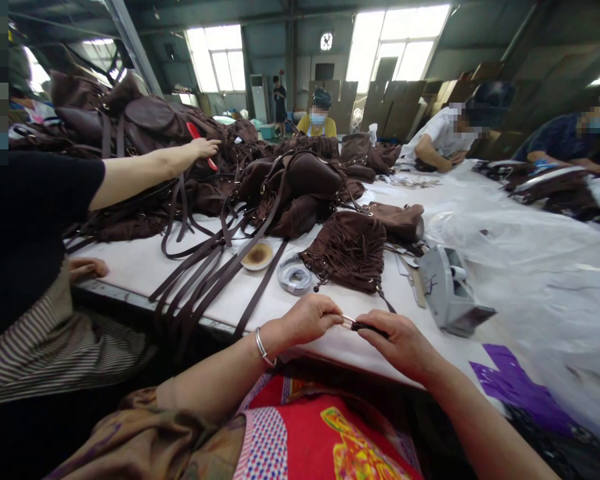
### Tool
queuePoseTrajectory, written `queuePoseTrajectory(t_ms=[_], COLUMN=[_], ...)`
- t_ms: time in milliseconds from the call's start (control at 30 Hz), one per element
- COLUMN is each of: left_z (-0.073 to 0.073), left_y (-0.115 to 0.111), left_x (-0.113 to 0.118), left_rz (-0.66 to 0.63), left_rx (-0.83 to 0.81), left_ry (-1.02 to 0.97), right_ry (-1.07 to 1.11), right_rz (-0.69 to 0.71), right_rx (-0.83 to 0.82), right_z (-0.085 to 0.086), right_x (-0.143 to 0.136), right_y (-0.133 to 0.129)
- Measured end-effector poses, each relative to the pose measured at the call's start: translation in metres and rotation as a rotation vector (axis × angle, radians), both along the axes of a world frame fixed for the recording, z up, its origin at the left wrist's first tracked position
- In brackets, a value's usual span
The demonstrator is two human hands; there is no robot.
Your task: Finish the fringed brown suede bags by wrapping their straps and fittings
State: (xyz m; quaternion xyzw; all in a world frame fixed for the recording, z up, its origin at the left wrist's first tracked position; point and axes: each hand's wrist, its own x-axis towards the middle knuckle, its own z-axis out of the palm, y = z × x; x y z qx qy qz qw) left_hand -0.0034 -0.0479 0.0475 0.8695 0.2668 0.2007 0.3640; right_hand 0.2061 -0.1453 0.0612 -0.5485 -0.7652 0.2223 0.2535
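At the table's near edge my left hand (307,321) is closed, pinching one end of a small gold-coloured metal loop (349,321). Facing it, my right hand (403,343) grips a short dark brown strap end (373,329) that meets the loop. Fingers partly hide both pieces, so I cannot tell whether the strap passes through. Just beyond my hands lies a brown fringed bag (353,250). A coil of clear grey tubing or cord (295,275) rests to its left.
Brown bags (300,180) are heaped across the table, straps (195,283) hanging over its front edge. A dish with brown residue (257,255), a tape dispenser (450,290) and plastic sheeting (545,267) lie around. At left, a co-worker's arm (150,175) reaches over the heap.
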Motion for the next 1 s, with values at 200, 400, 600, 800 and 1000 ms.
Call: queuePoseTrajectory(t_ms=[200, 400, 600, 800, 1000], left_z=[0.0, 0.001, 0.0, 0.001, 0.001], left_y=[0.0, -0.004, -0.003, -0.003, -0.004], left_x=[0.001, 0.003, 0.004, 0.007, 0.011], left_rz=[-0.096, -0.107, -0.125, -0.17, -0.191], left_rx=[0.045, -0.054, -0.119, -0.103, -0.151], left_ry=[0.049, 0.064, 0.072, 0.057, 0.05], right_ry=[-0.127, -0.185, -0.156, -0.088, -0.02], right_rz=[0.001, -0.009, 0.045, 0.062, -0.052], right_rx=[0.036, 0.053, 0.05, -0.022, 0.014], right_z=[-0.002, -0.004, 0.0, -0.002, -0.005], right_x=[0.0, -0.002, 0.005, 0.007, 0.003], right_y=[-0.003, -0.003, -0.002, -0.003, -0.004])
